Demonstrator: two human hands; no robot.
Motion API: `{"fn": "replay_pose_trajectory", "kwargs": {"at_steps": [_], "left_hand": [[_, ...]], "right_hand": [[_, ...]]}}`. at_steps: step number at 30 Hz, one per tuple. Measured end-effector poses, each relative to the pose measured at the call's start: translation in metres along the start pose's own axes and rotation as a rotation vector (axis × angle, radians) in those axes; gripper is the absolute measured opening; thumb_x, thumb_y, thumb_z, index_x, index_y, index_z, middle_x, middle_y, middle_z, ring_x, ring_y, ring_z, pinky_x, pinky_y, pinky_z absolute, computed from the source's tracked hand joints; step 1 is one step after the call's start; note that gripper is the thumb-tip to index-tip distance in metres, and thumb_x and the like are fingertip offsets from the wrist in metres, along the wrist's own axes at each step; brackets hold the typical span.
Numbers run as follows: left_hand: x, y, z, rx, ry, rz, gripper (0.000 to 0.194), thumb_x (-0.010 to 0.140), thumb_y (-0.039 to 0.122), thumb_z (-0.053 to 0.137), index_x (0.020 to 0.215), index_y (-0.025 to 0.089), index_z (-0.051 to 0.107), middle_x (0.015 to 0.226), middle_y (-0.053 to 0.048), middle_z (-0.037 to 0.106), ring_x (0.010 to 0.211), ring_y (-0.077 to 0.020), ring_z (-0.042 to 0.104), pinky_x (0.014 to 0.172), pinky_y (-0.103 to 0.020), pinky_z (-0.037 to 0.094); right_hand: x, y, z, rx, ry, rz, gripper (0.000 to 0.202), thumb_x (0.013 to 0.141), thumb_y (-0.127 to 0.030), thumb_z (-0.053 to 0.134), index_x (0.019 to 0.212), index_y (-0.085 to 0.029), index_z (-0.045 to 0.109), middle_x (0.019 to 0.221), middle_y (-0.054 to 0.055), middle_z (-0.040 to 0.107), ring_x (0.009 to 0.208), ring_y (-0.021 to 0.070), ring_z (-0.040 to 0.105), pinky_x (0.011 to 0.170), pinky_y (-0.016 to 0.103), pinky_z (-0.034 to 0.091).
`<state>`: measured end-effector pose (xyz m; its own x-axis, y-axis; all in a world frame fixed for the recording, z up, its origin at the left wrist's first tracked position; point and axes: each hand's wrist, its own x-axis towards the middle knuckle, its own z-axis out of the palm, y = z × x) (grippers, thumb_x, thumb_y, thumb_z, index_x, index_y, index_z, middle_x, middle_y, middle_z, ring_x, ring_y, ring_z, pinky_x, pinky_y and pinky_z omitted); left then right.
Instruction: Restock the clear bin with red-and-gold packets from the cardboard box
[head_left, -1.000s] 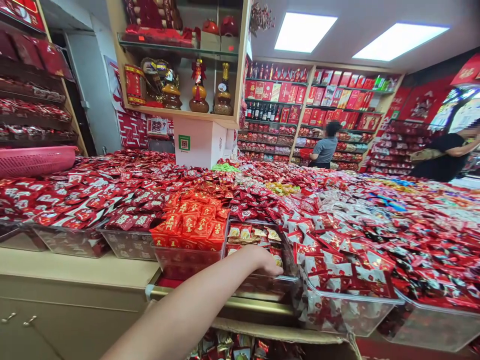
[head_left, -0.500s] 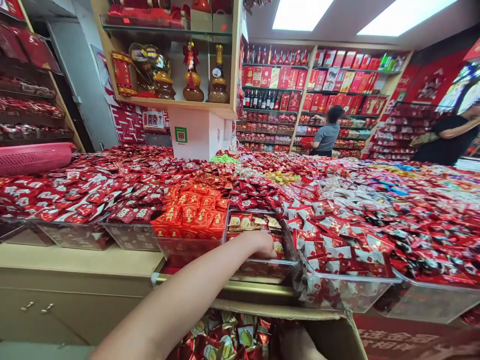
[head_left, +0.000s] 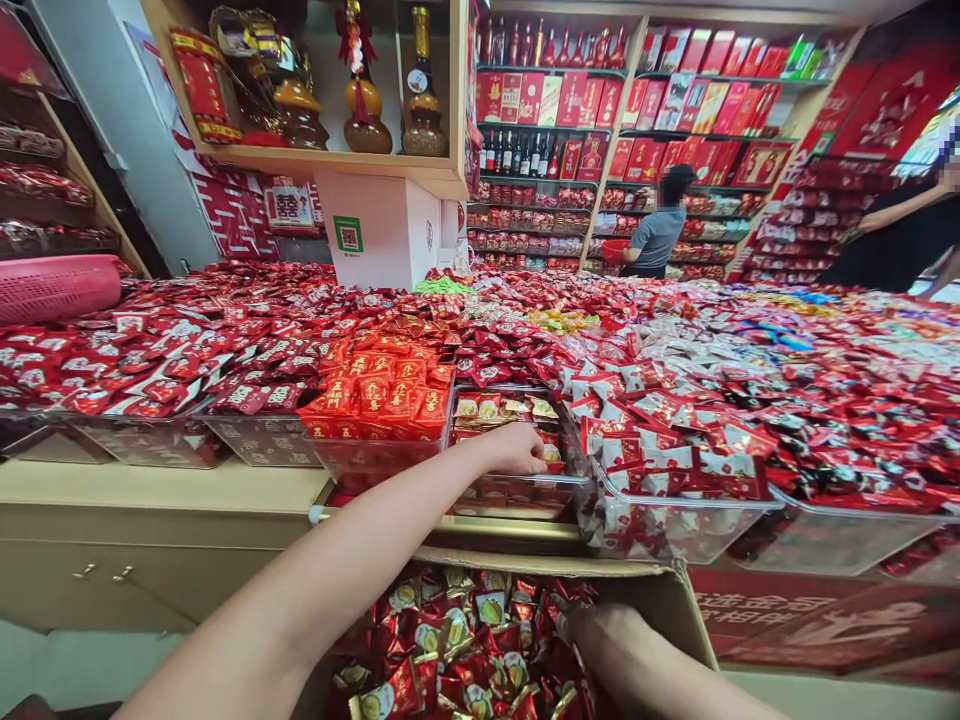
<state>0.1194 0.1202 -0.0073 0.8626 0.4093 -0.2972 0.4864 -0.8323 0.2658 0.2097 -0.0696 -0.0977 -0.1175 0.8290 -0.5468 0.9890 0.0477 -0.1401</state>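
L hand (head_left: pixel 516 450) nr bin (head_left: pixel 529 482) rim; R hand (head_left: pixel 604 632) in carton (head_left: pixel 676 608) nr edge; grips unclear.

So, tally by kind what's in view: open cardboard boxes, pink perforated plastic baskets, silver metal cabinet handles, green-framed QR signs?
Open cardboard box: 1
Pink perforated plastic basket: 1
Silver metal cabinet handles: 2
Green-framed QR sign: 1
Total: 5

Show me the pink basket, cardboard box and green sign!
Pink basket (head_left: pixel 56 292), head view: its side.
Cardboard box (head_left: pixel 670 598), head view: its right wall.
Green sign (head_left: pixel 348 236), head view: its square code.
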Motion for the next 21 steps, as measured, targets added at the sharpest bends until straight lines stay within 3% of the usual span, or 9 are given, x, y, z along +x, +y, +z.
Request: {"fn": "replay_pose_trajectory", "kwargs": {"at_steps": [3,5,8,12,16,21], "left_hand": [[0.000,-0.002,0.001,-0.030,0.015,-0.005,0.025,0.084,0.030,0.049,0.102,0.014,0.055,0.104,-0.005,0.057,0.089,-0.0191,0.057,0.076,-0.037,0.049],[0.000,-0.002,0.001,-0.058,0.025,-0.006,0.025,0.084,0.029,0.050,0.104,0.014,0.054,0.105,-0.006,0.057,0.089,-0.0191,0.057,0.076,-0.038,0.048],[0.000,-0.002,0.001,-0.095,0.044,-0.006,0.026,0.084,0.029,0.049,0.106,0.014,0.053,0.107,-0.006,0.056,0.091,-0.0191,0.056,0.077,-0.038,0.048],[-0.004,0.000,0.001,-0.116,0.063,-0.008,0.026,0.084,0.030,0.050,0.104,0.014,0.054,0.105,-0.005,0.057,0.090,-0.0199,0.057,0.076,-0.038,0.048],[-0.006,-0.002,0.005,-0.142,0.079,-0.012,0.026,0.083,0.030,0.050,0.103,0.013,0.054,0.103,-0.005,0.057,0.088,-0.0195,0.057,0.075,-0.037,0.049],[-0.006,-0.006,0.011,-0.200,0.095,-0.024,0.025,0.083,0.030,0.050,0.101,0.013,0.055,0.101,-0.004,0.058,0.087,-0.0193,0.058,0.073,-0.036,0.049]], "right_hand": [[-0.032,0.008,-0.033,0.135,0.132,-0.116,0.025,0.066,-0.007,0.050,0.087,-0.018,0.057,0.085,0.008,0.065,0.079,0.0199,0.060,0.068,0.028,0.045],[-0.051,0.013,-0.056,0.351,0.189,-0.251,0.022,0.067,-0.009,0.048,0.086,-0.019,0.049,0.075,0.002,0.059,0.067,0.0140,0.055,0.057,0.023,0.042],[-0.065,0.020,-0.079,0.703,0.243,-0.350,0.018,0.072,-0.011,0.048,0.086,-0.019,0.040,0.072,-0.002,0.050,0.062,0.0094,0.046,0.054,0.019,0.038],[-0.060,0.023,-0.082,0.960,0.369,-0.359,0.025,0.075,-0.016,0.049,0.097,-0.020,0.038,0.081,-0.001,0.045,0.070,0.0105,0.046,0.062,0.023,0.040],[-0.050,0.026,-0.075,1.169,0.332,-0.374,0.041,0.075,-0.024,0.052,0.111,-0.021,0.032,0.090,0.004,0.052,0.078,0.0143,0.053,0.069,0.029,0.043],[-0.051,0.030,-0.089,0.940,0.502,-0.267,0.018,0.079,-0.027,0.045,0.093,-0.016,0.048,0.074,0.003,0.058,0.067,0.0142,0.055,0.061,0.027,0.043]]}}
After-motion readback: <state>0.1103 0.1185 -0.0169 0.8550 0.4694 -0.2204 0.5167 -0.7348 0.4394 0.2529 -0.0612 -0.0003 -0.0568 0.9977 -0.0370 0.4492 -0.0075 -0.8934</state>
